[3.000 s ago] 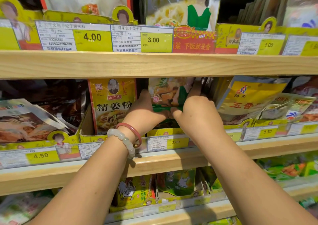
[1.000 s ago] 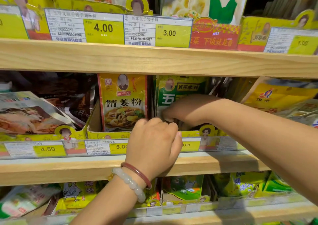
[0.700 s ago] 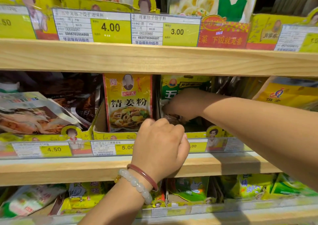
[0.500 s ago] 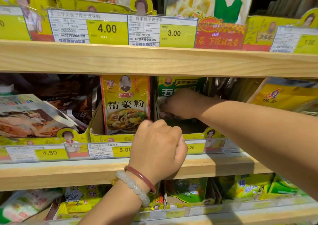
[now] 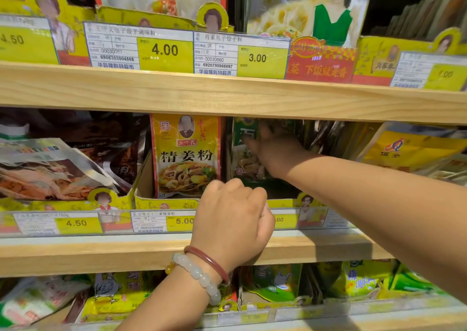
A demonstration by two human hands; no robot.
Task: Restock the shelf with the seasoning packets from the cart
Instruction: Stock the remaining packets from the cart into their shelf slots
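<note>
Landmark: yellow packet [image 5: 186, 155] reading 精姜粉, upright in its tray on the middle shelf [image 5: 101, 254]. Just right of it, a green seasoning packet [image 5: 242, 151], writing blurred. Right hand [image 5: 275, 151] lies against that packet, fingers spread, motion-blurred. Left hand [image 5: 233, 223] below the landmark, fingers curled over the tray's front edge. Tags: 5.00 beneath, 4.50 left; 4.00, 3.00 above.

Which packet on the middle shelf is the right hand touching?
The green packet in the display box just right of the upright yellow ginger-powder packet. The right hand lies against its front; the yellow one stands untouched.
</note>
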